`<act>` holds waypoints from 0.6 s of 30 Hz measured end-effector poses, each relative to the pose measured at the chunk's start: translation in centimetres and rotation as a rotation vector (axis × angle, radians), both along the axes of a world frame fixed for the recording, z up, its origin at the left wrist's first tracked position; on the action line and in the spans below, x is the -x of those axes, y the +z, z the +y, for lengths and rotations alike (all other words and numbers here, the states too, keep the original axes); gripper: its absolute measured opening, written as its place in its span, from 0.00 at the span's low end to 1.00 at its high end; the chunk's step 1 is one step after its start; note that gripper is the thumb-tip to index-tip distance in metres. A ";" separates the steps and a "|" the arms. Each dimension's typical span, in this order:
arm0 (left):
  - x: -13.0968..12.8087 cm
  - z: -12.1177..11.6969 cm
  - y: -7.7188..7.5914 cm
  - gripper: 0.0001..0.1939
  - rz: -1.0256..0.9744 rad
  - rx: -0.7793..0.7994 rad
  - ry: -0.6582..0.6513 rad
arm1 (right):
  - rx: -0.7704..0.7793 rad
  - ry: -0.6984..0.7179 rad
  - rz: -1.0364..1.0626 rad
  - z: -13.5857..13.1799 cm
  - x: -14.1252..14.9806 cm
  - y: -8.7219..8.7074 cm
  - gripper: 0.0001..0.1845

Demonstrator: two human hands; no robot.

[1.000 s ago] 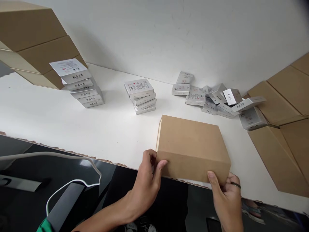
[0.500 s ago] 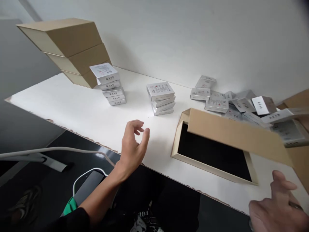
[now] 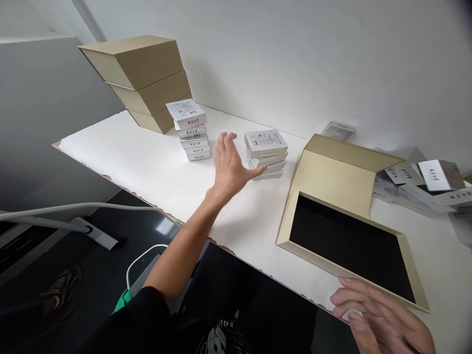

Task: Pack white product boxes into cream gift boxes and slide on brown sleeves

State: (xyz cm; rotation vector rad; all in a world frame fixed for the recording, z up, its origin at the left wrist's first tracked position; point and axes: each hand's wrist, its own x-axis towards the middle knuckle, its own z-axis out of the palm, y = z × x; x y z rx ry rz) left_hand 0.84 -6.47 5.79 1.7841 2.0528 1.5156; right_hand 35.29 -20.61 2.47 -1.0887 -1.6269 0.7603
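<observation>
My left hand (image 3: 232,167) is open, fingers spread, at the left side of a short stack of small white boxes (image 3: 266,143). Nothing is in its grasp; whether the thumb touches the stack I cannot tell. Another, taller stack of white boxes (image 3: 187,116) stands left of that hand. To the right lies a beige gift box (image 3: 285,239) with its lid swung back and a black inside showing. By its near edge, my right hand (image 3: 379,314) holds nothing, the fingers apart and slightly bent.
Several closed beige boxes (image 3: 153,64) are stacked against the wall at the back left. Loose white boxes (image 3: 440,175) lie heaped behind the open box. The white table (image 3: 147,167) has a chipped front edge, with a pale cable (image 3: 92,206) below it.
My left hand has reached forward to the short stack and spread its fingers. The gift box's lid has swung back from over the inside. My right hand has moved left, nearer the box.
</observation>
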 end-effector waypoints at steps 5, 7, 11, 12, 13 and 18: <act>1.9 3.4 1.7 0.50 -0.417 0.235 -0.249 | -0.101 0.074 0.085 -0.3 0.3 -0.8 0.22; 1.9 3.5 2.0 0.47 -0.421 0.147 -0.246 | -0.111 0.055 0.099 -0.5 0.3 -1.2 0.22; 0.2 2.8 3.1 0.35 -0.552 -0.117 -0.419 | -0.106 -0.015 0.082 -0.8 -0.5 -1.2 0.18; -0.8 2.5 3.5 0.31 -0.600 -0.144 -0.472 | -0.118 -0.048 0.067 -0.8 -0.8 -1.0 0.15; -1.9 2.1 4.1 0.27 -0.599 -0.151 -0.527 | -0.136 -0.090 0.050 -0.8 -1.0 -0.9 0.12; -9.1 0.1 6.8 0.22 0.240 0.106 -1.025 | -0.251 -0.314 -0.022 -0.9 -1.5 -0.3 0.05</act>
